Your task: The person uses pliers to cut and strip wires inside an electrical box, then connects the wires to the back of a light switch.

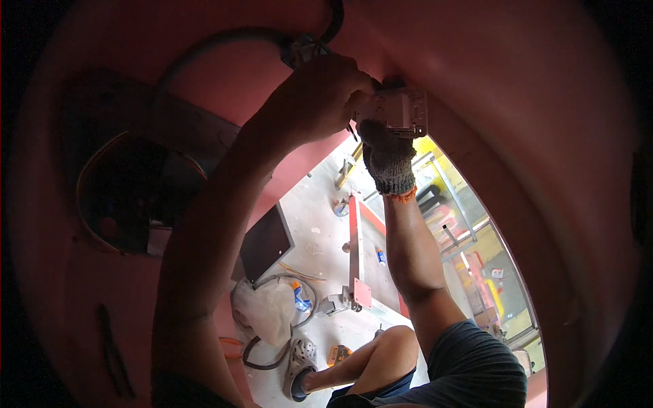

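A pale rectangular device with a slotted face (406, 111) is held up against the reddish wall near the top centre. My right hand (389, 151), in a grey knitted glove with an orange cuff, grips it from below. My bare left hand (325, 95) reaches across to the device's left side, its fingers bent and closed at the edge. Shadow hides what those fingertips hold. Just above my left hand, a small dark fitting (304, 51) sits on the wall, joined to a thick dark cable (224, 39).
Reddish walls curve around me. At left are a round opening (139, 194) and a dark long-handled tool (114, 350). Below lie a dark panel (267, 243), a clear plastic bag (265, 309), a red frame (355, 238) and an orange tool (338, 354) near my shoe (300, 360).
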Motion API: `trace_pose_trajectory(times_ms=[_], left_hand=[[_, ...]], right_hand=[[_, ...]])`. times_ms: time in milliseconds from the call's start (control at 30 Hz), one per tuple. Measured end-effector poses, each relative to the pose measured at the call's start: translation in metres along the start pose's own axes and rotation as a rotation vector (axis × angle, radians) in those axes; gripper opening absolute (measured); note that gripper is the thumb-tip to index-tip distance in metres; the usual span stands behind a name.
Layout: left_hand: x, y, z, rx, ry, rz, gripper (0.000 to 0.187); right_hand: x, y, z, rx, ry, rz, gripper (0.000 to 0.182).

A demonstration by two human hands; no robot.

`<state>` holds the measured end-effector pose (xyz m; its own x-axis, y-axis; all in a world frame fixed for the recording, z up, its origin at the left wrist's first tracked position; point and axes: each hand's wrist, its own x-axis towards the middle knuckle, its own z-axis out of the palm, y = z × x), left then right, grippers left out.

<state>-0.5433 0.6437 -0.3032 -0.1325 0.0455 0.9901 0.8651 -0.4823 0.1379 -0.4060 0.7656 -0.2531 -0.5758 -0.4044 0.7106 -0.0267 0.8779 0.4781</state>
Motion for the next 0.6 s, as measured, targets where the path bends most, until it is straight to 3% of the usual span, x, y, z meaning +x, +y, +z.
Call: trace_pose_trajectory(times_ms=[67, 167, 300, 367, 400, 467, 600], left_hand=[[-0.001, -0.001, 0.002, 0.018, 0.061, 0.048, 0.007], [-0.002, -0.001, 0.003, 0.032, 0.062, 0.037, 0.007], [-0.001, -0.001, 0.001, 0.068, 0.037, 0.076, 0.007], [-0.002, 0.002, 0.000, 0.092, 0.002, 0.037, 0.007], [-0.003, 0.002, 0.000, 0.093, 0.003, 0.035, 0.007], [-0.004, 0.001, 0.000, 0.075, 0.037, 0.074, 0.006], [-0.007, -0.006, 0.004, 0.112, 0.120, 0.162, 0.009]], right_hand=[[-0.002, 0.000, 0.000, 0.244, -0.003, 0.208, 0.058], [0.002, -0.009, 0.001, 0.516, 0.043, 0.333, 0.058], [-0.004, -0.010, -0.009, 0.283, -0.063, 0.381, 0.064], [-0.009, 0.001, -0.005, -0.239, 0.027, -0.118, 0.070], [-0.006, -0.001, -0.006, -0.237, 0.027, -0.119, 0.070], [0.004, -0.008, -0.008, 0.043, -0.026, 0.096, 0.074], [0.009, -0.013, -0.012, 0.159, -0.142, 0.204, 0.076]])
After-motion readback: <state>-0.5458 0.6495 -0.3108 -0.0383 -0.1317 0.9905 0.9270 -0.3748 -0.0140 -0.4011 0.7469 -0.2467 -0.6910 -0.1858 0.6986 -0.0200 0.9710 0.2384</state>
